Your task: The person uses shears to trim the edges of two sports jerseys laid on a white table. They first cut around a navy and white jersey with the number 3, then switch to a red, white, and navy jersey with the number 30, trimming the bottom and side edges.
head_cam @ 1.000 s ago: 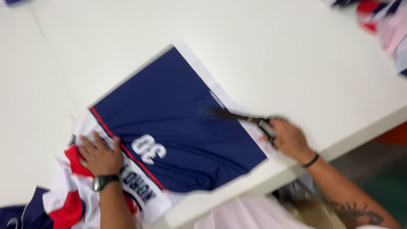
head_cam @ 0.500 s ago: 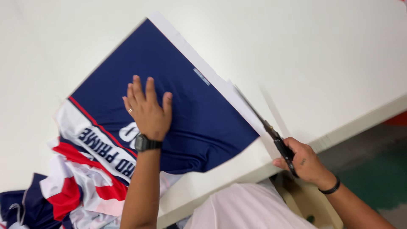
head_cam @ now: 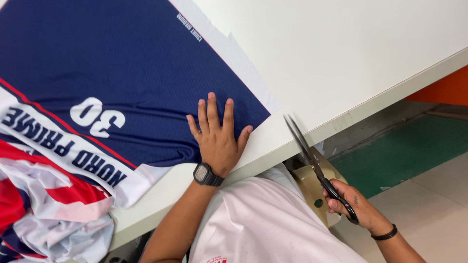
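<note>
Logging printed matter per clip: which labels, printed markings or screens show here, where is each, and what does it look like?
Small size marking: white strip edging the navy fabric, top centre; tiny dark lettering.
Large number: navy panel, left; white digits.
Lettering band: white stripe below the number; navy capitals.
Wristwatch: left wrist; black, small rectangular face.

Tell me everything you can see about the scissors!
The scissors have long, dark metal blades and black handles. The blades look nearly shut and point up toward the edge of the white table, not touching the blue cloth. The right hand grips the handles, holding the scissors in the air beside the table, above a beige stool-like thing.
</note>
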